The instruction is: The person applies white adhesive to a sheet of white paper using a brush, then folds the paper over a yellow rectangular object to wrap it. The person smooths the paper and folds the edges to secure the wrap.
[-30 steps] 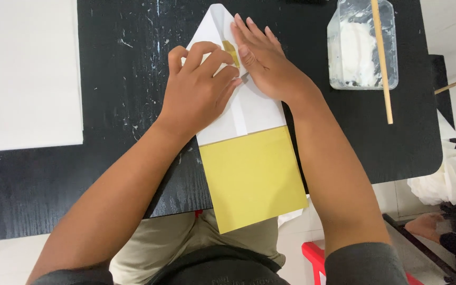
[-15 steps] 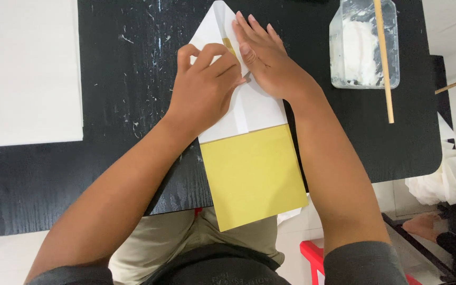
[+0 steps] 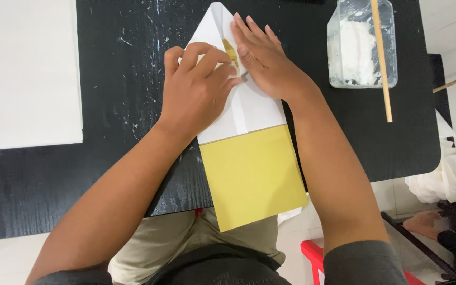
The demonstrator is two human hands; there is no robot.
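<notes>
A large white sheet (image 3: 25, 74) was seen lying flat at the far left of the black table (image 3: 106, 174), well apart from the folded paper (image 3: 244, 142). That folded paper, yellow on one face and white on the other, was laid near the middle of the table, with its long axis running from the table's near edge up to a white point at the far side and leaning slightly to the left. Its yellow lower part overhung the near edge of the table, above the person's lap.

The left hand (image 3: 196, 92) was placed on the left flap of the paper's white pointed part, its fingers curled and pressed down on the fold, nothing being grasped. The right hand (image 3: 265, 60) was laid flat just to the right of it on the right flap, fingers stretched out and released, pointing toward the tip. The two hands touched over the paper's centre line, where a small yellow patch was left showing between them. Both hands were equally close to the paper, which lay directly beneath the fingers.

To the right of the paper, well apart, a clear plastic container (image 3: 362, 45) with white contents was set, and a wooden stick (image 3: 381, 58) was laid across it, parallel to the paper's long axis.
</notes>
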